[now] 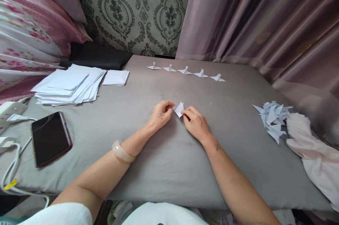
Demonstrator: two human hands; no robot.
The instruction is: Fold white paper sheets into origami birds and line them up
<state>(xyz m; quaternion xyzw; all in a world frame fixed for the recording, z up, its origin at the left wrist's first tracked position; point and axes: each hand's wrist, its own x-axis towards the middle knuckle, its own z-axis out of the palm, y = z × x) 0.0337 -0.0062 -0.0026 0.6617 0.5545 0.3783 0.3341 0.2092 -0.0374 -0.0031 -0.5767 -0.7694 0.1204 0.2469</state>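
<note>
A small folded piece of white paper (179, 110), shaped like a pointed kite, stands between my hands at the middle of the table. My right hand (195, 122) pinches its right edge between thumb and fingertips. On the other side, my left hand (161, 114) is held close to the paper's left corner, its fingers curled and the thumb and index finger slightly apart; nothing shows between them. Beyond the hands, several folded paper cranes (186, 70) sit in a slanting row. A heap of more folded paper pieces (274, 114) lies to the right.
At the left are a large stack of white paper (71, 85), a smaller stack of paper squares (116, 77) and a phone (51, 139) beside a power strip (10, 113) with white cables. A black folded item (97, 56) lies behind them. Pale cloth (312, 154) bunches at the right edge.
</note>
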